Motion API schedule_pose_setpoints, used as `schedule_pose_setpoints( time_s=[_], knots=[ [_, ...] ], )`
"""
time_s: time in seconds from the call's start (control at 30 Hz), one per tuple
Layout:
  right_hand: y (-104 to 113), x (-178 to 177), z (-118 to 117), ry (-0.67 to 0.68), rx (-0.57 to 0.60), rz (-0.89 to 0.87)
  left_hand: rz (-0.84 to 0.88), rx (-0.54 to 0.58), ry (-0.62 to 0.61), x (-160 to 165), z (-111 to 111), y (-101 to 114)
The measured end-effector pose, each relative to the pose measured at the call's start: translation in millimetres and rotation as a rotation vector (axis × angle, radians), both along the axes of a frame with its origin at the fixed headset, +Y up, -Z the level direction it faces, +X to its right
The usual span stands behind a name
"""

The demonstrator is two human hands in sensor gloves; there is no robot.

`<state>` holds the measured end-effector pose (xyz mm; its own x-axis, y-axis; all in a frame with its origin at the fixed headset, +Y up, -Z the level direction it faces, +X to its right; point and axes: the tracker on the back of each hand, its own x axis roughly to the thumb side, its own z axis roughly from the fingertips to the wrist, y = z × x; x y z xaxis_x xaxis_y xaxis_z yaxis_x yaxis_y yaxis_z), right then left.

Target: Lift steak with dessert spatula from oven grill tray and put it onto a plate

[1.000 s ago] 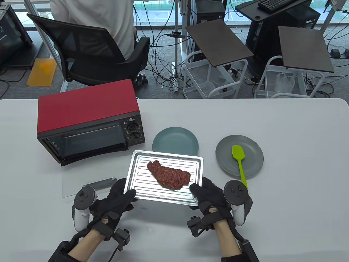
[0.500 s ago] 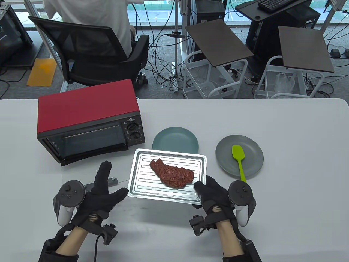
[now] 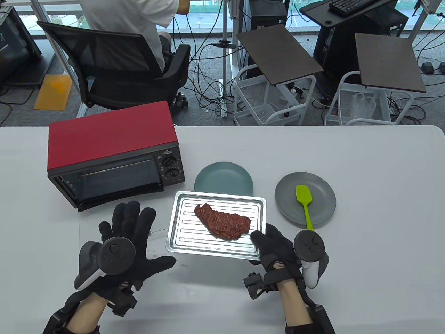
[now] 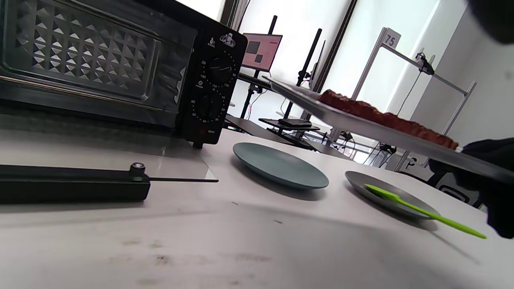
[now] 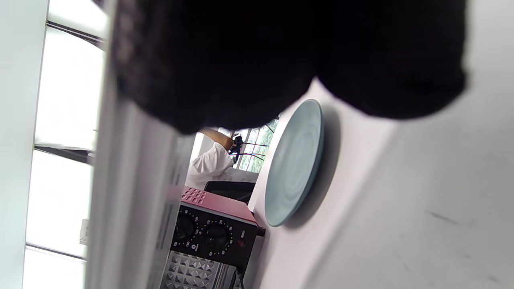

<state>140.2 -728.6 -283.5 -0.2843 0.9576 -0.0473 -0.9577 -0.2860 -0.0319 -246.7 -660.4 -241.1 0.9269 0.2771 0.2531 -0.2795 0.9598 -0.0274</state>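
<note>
A brown steak lies on the ribbed metal grill tray. My right hand grips the tray's near right corner, thumb on top. In the left wrist view the tray hangs tilted above the table with the steak on it. My left hand hovers left of the tray, fingers spread, holding nothing. The green spatula lies on a grey plate to the right. A teal plate sits just behind the tray.
The red oven stands at the back left, its glass door folded flat onto the table under my left hand. A person sits in a black chair beyond the table's far edge.
My left hand let go of the tray's near left corner, moved left and spread open. The tray shifted slightly right, held by my right hand alone.
</note>
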Motion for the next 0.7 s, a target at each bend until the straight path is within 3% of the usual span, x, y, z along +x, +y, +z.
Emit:
schedule_pose_setpoints(
  time_s=[0.33,0.7],
  knots=[
    [-3,5,-1,0.021,-0.055,0.034,-0.169,0.003,0.022,9,7,-21],
    [-25,12,-10,0.085,-0.208,0.085,-0.291,-0.075,0.002,24,2,-53]
  ],
)
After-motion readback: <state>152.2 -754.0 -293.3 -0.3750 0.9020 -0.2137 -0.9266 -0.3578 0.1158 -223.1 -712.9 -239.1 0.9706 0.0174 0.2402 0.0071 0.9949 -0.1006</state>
